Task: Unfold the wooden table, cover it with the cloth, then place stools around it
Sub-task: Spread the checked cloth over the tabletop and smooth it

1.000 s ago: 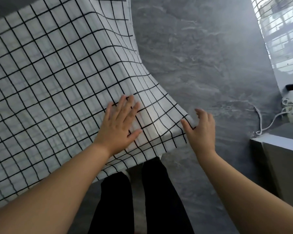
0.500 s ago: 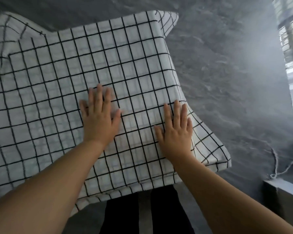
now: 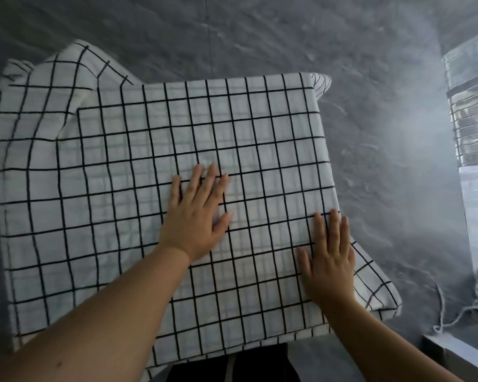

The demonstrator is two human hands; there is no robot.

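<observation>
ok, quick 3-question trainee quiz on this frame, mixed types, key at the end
1. True or false: both hands lie flat, palms down, on the checked cloth.
2. Which hand is nearer the table's right edge? A) left hand B) right hand
3. Fill in: at the far left corner the cloth lies ____, not flat.

Key:
1. True.
2. B.
3. Bunched (folded up).
</observation>
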